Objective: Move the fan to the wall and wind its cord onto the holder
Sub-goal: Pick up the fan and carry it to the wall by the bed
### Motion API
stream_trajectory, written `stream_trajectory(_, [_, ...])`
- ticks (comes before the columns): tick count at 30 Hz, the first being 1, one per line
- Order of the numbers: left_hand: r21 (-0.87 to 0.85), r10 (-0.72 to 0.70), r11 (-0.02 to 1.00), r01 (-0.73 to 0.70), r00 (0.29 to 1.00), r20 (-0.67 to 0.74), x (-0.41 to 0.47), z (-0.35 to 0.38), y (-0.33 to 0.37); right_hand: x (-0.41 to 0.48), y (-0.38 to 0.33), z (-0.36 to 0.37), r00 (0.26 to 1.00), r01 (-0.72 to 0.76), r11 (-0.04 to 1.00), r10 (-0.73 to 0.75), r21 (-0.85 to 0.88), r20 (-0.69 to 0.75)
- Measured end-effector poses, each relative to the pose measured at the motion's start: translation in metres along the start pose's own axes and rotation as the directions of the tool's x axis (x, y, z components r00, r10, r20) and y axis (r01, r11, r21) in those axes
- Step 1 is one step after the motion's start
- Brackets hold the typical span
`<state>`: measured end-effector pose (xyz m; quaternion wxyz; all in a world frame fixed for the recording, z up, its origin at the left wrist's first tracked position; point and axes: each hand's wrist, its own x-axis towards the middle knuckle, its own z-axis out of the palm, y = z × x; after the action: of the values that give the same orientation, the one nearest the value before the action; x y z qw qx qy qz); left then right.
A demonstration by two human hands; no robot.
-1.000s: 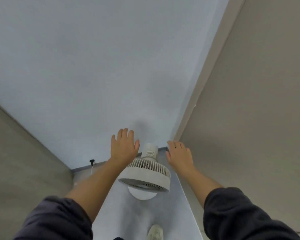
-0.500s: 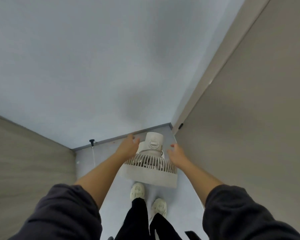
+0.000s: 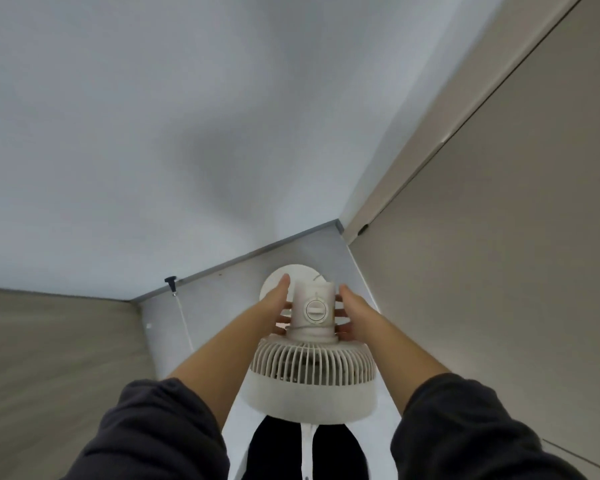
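Fingers (image 3: 283, 285) straight, your left hand (image 3: 274, 311) presses the motor housing (image 3: 314, 306) of the fan (image 3: 312, 374) from nine o'clock. The fan stands between your hands, near the wall (image 3: 153, 133) at twelve o'clock. Your right hand (image 3: 352, 311), fingers straight too, presses from three o'clock.

Soft, even, moderately bright indoor light through a wide-angle lens.
A faint grey shadow smudges the wall (image 3: 215, 174) above the fan (image 3: 312, 375); straight edges splay toward the corners, and the sleeves (image 3: 146, 434) are slightly blurred.
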<state>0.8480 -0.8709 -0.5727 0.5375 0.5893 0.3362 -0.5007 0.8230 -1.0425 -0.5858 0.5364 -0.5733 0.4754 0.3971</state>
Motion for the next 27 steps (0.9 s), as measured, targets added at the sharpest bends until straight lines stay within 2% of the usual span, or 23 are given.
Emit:
stream_trajectory(3, [-0.102,-0.028,0.994,0.031,0.999,0.032,0.018,0.005,-0.003,0.006,-0.003,0.007,0.996,-0.073,0.983,0.063,0.171,0.063])
stream_trajectory(6, [-0.152,-0.047,0.987,0.054,0.998,0.05,0.03,0.007,-0.006,0.013,0.0,0.014,0.995,-0.09,0.962,0.074,0.259,0.07])
stream_trajectory(13, [-0.181,-0.068,0.982,0.063,0.997,-0.026,0.049,0.014,-0.01,0.029,0.003,0.026,0.997,-0.074,0.953,0.076,0.295,0.004])
stream_trajectory(15, [-0.226,-0.1,0.969,0.097,0.995,-0.002,0.047,0.019,-0.012,0.03,0.004,0.027,0.997,-0.076,0.952,0.081,0.298,-0.004])
stream_trajectory(18, [-0.258,-0.135,0.957,0.135,0.991,0.018,0.038,0.025,-0.014,0.025,0.008,0.029,0.997,-0.077,0.95,0.077,0.302,0.013])
stream_trajectory(22, [-0.315,-0.145,0.94,0.129,0.989,-0.027,0.025,0.03,-0.024,0.014,0.02,0.031,0.997,-0.083,0.948,0.08,0.308,0.023])
stream_trajectory(27, [-0.397,-0.123,0.914,0.082,0.989,-0.079,-0.007,0.039,-0.043,-0.013,0.032,0.028,0.998,-0.057,0.976,0.051,0.208,0.031])
